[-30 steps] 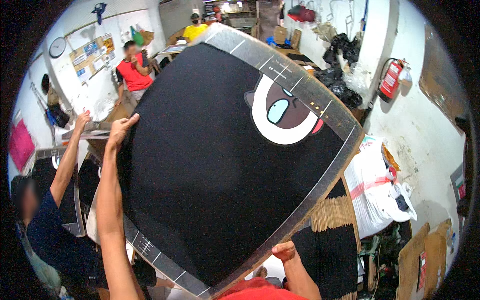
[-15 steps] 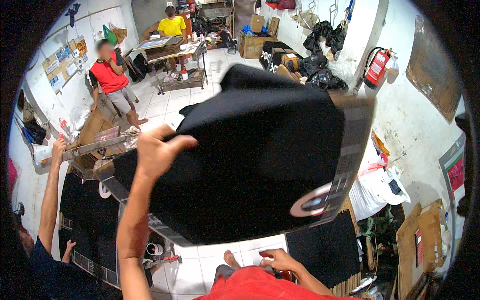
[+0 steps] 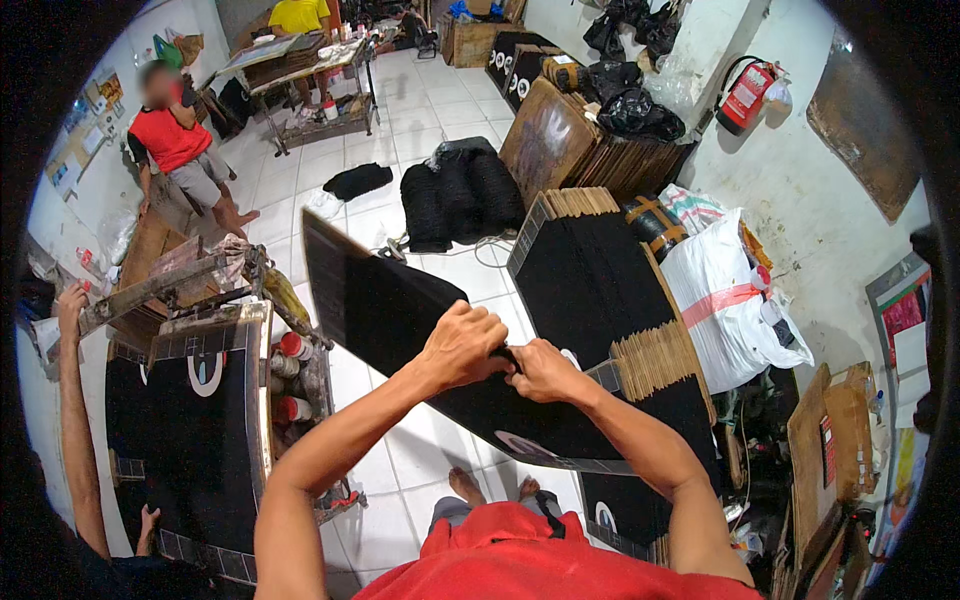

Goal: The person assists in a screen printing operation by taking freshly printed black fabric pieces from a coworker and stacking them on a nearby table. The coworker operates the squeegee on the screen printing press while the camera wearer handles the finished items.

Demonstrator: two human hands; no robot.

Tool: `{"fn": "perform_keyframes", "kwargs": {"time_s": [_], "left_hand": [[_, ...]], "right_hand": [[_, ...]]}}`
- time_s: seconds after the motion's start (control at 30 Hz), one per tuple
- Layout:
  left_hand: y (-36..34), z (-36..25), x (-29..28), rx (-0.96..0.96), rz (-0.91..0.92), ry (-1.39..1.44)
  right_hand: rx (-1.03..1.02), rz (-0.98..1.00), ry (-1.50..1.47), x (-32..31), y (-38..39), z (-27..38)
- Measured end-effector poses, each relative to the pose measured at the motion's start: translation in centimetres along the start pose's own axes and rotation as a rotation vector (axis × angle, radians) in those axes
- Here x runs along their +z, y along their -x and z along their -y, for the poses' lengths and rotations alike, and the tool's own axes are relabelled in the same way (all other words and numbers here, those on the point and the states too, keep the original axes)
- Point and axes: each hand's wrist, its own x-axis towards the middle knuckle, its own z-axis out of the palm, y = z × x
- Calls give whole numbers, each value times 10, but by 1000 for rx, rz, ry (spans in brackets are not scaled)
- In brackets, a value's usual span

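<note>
In front of me a tilted flat board [image 3: 318, 275] carries a black cloth [image 3: 420, 300], which shows a pale oval print near its lower edge. My left hand [image 3: 462, 345] is closed on a bunched fold of this cloth. Close beside it, my right hand [image 3: 547, 372] pinches the same fold, knuckles almost touching. Part of the board lies hidden behind my hands and forearms. Below the board's right end, another cloth-covered board with a pale print [image 3: 604, 515] shows.
Stacked boards with black cloth [image 3: 590, 270] stand right, beside a white sack [image 3: 720, 300]. At left, a co-worker's hand [image 3: 70, 310] grips a wooden frame bar [image 3: 150, 297] above a cloth-covered board [image 3: 190, 440]. Black bundles [image 3: 460, 195] lie on the tiled floor. Another person [image 3: 175, 140] stands beyond.
The cloth-covered board has come down and tilted in front of me. My right hand, empty before, now grips the cloth together with my left. The view has shifted, revealing the stack at right.
</note>
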Motion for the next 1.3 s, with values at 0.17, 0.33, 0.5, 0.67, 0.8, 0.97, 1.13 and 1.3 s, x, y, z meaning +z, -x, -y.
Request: {"fn": "perform_keyframes", "kwargs": {"time_s": [0.17, 0.33, 0.5, 0.67, 0.8, 0.97, 1.13, 1.3], "left_hand": [[53, 21, 41, -466, -338, 79], [202, -13, 138, -917, 41, 251], [359, -111, 204, -1286, 538, 394], [427, -177, 219, -1789, 787, 473], [416, -192, 246, -2172, 473, 420], [362, -202, 306, -2255, 122, 728], [291, -222, 319, -2372, -76, 932], [262, -240, 306, -2537, -157, 927]], "right_hand": [[138, -69, -73, 40, -33, -43], [304, -87, 44, 70, -39, -107], [444, -142, 56, 97, -18, -184], [602, -206, 43, 107, -1, -263], [742, -111, -25, 103, -11, -330], [736, -133, 3, 103, -43, -400], [785, -154, 44, 106, -92, -450], [843, -93, 28, 106, -149, -493]]}}
